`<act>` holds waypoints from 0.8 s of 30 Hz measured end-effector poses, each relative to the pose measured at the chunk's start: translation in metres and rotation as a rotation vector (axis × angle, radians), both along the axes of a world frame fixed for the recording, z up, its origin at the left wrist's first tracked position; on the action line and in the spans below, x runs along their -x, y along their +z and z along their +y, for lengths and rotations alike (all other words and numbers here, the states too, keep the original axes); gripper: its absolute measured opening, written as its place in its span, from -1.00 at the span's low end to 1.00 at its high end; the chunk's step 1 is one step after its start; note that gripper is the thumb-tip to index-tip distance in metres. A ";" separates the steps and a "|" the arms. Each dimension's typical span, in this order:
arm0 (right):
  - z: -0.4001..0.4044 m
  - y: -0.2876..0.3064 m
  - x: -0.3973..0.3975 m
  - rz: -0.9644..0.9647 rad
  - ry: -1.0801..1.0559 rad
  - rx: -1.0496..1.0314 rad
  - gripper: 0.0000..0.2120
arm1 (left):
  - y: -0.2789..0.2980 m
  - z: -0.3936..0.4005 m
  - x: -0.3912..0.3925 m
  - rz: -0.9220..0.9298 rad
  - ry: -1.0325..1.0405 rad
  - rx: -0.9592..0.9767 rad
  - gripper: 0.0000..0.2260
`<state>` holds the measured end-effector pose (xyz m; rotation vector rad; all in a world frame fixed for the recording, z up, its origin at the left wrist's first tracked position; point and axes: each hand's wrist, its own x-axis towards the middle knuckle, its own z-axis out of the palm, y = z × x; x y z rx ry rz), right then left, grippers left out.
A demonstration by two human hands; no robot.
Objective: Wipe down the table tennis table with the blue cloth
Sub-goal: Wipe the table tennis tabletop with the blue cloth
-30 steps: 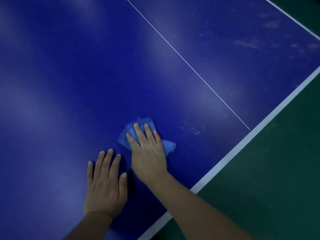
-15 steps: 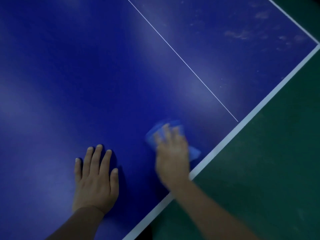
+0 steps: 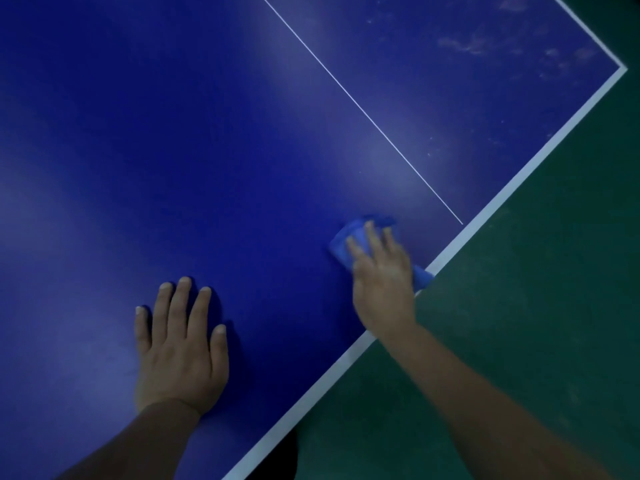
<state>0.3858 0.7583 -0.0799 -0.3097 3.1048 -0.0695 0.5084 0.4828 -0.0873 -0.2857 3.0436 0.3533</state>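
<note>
The dark blue table tennis table (image 3: 173,150) fills most of the head view, with a white border and a thin white centre line. My right hand (image 3: 382,275) presses flat on the crumpled blue cloth (image 3: 343,240) close to the table's white edge line; the cloth's right corner sticks out by that edge, and most of the cloth is hidden under the palm. My left hand (image 3: 180,348) rests flat on the tabletop to the left, fingers straight and holding nothing.
The white edge line (image 3: 502,199) runs diagonally from lower middle to the table corner (image 3: 625,68) at upper right. Beyond it lies green floor (image 3: 536,323). Pale dusty smudges (image 3: 467,45) mark the surface near the far corner, right of the centre line (image 3: 363,112).
My right hand has slid the cloth rightward across the table, from beside my left hand to the white edge line. My left hand has stayed flat on the table.
</note>
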 end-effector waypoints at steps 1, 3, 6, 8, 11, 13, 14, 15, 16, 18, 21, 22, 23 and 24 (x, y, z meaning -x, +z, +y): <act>0.006 0.000 -0.007 -0.016 0.078 0.049 -0.55 | -0.001 0.000 0.000 0.002 -0.005 0.004 -0.46; 0.036 0.002 -0.001 0.045 0.038 0.173 -0.64 | -0.004 -0.001 0.000 0.000 -0.012 0.026 -0.46; 0.060 0.007 0.012 0.132 -0.031 0.127 -0.67 | -0.007 -0.002 -0.001 -0.015 -0.009 0.044 -0.46; 0.033 0.003 0.020 0.179 0.033 0.100 -0.67 | -0.009 -0.003 -0.001 -0.009 -0.018 0.043 -0.46; -0.055 -0.007 0.035 0.193 0.177 0.158 -0.65 | -0.010 -0.003 -0.002 0.029 -0.026 0.031 -0.46; -0.118 -0.010 0.062 0.177 0.237 0.185 -0.59 | -0.012 -0.003 -0.002 0.061 -0.025 0.029 -0.47; -0.145 -0.010 0.077 0.165 0.256 0.173 -0.56 | -0.012 -0.002 -0.002 0.069 -0.027 0.029 -0.47; -0.166 -0.011 0.094 0.151 0.277 0.148 -0.54 | -0.011 -0.002 -0.001 0.073 -0.030 0.032 -0.46; -0.179 -0.009 0.112 0.130 0.288 0.114 -0.52 | -0.011 -0.002 -0.001 0.072 -0.033 0.039 -0.46; -0.172 -0.005 0.151 0.114 0.247 0.018 -0.50 | -0.008 -0.001 -0.001 0.055 -0.032 0.039 -0.46; -0.088 -0.003 0.193 0.121 -0.042 -0.076 -0.52 | -0.006 -0.002 0.000 0.043 -0.029 0.022 -0.46; -0.046 -0.002 0.196 0.114 -0.168 -0.078 -0.54 | -0.005 -0.002 0.000 0.038 -0.029 0.017 -0.45; -0.002 -0.001 0.194 0.119 -0.284 -0.071 -0.56 | -0.005 -0.002 -0.001 0.029 -0.028 0.011 -0.45; 0.038 0.002 0.187 0.132 -0.389 -0.060 -0.57 | -0.004 -0.002 -0.001 0.020 -0.027 0.009 -0.45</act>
